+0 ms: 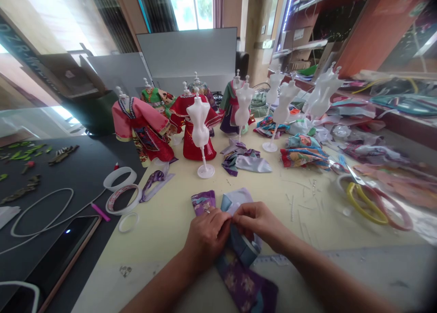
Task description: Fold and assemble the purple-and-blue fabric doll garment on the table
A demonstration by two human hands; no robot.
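My left hand [206,240] and my right hand [259,222] meet near the table's front edge, their fingertips pinching folded cloth together. That purple printed cloth [242,281] has a blue lining [247,244] and runs down toward me under my wrists. A pale lilac satin piece [237,199] and a small purple patterned flap [203,201] stick out beyond my fingers. The exact fold between my fingertips is hidden by my hands. A ring shows on my left hand.
White dress forms [200,121] stand ahead, some wearing doll dresses [143,133]. Fabric scraps [302,153] and yellow-handled scissors [367,203] lie to the right. Tape rolls [121,199] and a dark tablet [58,258] lie left. A ruler [273,259] lies near my right arm.
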